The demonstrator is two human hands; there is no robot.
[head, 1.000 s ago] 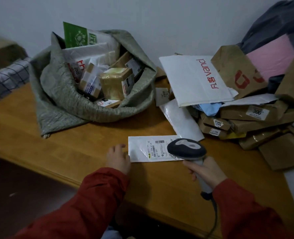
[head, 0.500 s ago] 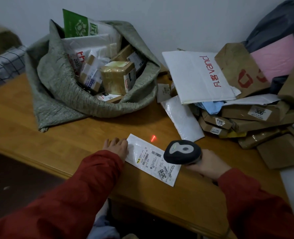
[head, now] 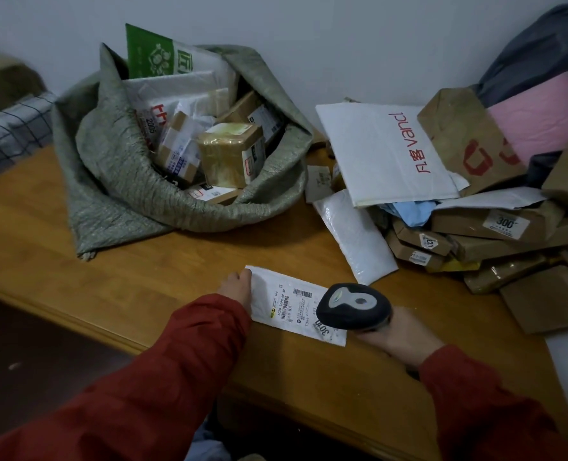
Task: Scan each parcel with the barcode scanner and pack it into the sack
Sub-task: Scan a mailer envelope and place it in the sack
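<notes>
Sack [head: 116,181], bulging at eleven o'clock on the counter [head: 59,254], outsizes the unscanned pile [head: 495,227] at two o'clock. The white parcel [head: 276,294] lies tilted at centre. The barcode scanner [head: 354,306] has swung from its three-o'clock side over the label, so reading seems under way and packing is not yet begun. The right hand [head: 399,337] wraps the scanner's handle; the left hand [head: 236,287] steadies the parcel's nine-o'clock edge, pinching or pressing I cannot tell.

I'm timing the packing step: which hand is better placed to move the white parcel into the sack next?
Left. The left hand touches the white parcel at the end nearest the sack, which lies on that side. The right hand is occupied, gripping the scanner.
</notes>
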